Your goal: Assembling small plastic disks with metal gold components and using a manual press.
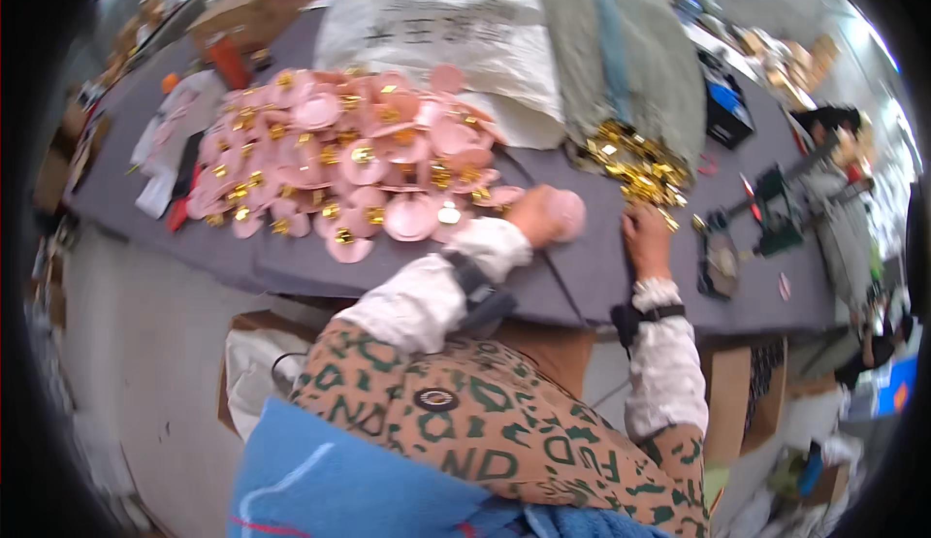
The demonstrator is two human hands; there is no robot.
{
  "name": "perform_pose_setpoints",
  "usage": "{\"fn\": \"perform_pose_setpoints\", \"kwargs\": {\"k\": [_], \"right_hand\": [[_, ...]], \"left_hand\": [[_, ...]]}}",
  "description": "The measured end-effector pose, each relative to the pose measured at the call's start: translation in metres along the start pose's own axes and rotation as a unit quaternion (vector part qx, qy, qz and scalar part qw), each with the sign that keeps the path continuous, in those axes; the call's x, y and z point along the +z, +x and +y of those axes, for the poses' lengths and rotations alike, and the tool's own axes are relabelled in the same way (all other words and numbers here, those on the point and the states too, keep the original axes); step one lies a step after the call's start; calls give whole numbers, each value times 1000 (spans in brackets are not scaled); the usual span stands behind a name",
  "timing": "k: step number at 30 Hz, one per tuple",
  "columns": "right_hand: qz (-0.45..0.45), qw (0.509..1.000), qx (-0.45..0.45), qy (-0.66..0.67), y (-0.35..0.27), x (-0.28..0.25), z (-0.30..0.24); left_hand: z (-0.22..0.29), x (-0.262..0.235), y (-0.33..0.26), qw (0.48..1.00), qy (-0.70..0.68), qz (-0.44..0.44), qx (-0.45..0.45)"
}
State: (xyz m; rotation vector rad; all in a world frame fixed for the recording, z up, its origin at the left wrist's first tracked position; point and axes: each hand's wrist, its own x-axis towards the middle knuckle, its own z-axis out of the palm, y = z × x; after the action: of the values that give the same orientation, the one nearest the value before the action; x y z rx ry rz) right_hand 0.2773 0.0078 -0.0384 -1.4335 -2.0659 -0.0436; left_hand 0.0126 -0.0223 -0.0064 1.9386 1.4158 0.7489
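Note:
My left hand (529, 216) is closed around a round pink disc (568, 215), which sticks out past the fingers on the right. At the edge of a heap of shiny gold metal pieces (635, 167), my right hand (648, 235) has its fingers drawn together. Whatever lies between those fingertips is too small and blurred to make out. To the left spreads a large pile of pink discs (315, 113), many bearing gold metal pieces. The gold heap spills from the mouth of a grey-green woven sack (621, 43).
A white woven sack (436, 38) stands behind the pink pile. Right of the gold heap are a dark green hand tool or small press (771, 213) and a black-and-blue box (725, 106). A grey cloth (281, 261) covers the table; cardboard boxes (742, 397) stand below its front edge.

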Motion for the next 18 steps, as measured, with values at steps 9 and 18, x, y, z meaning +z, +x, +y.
{"fn": "perform_pose_setpoints", "kwargs": {"k": [9, 18], "right_hand": [[24, 880, 139, 454, -1, -21, -98], [42, 953, -27, 300, 0, -13, -142]], "left_hand": [[10, -25, -22, 870, -476, 1, -126], [6, -24, -35, 968, -244, 62, 7]]}}
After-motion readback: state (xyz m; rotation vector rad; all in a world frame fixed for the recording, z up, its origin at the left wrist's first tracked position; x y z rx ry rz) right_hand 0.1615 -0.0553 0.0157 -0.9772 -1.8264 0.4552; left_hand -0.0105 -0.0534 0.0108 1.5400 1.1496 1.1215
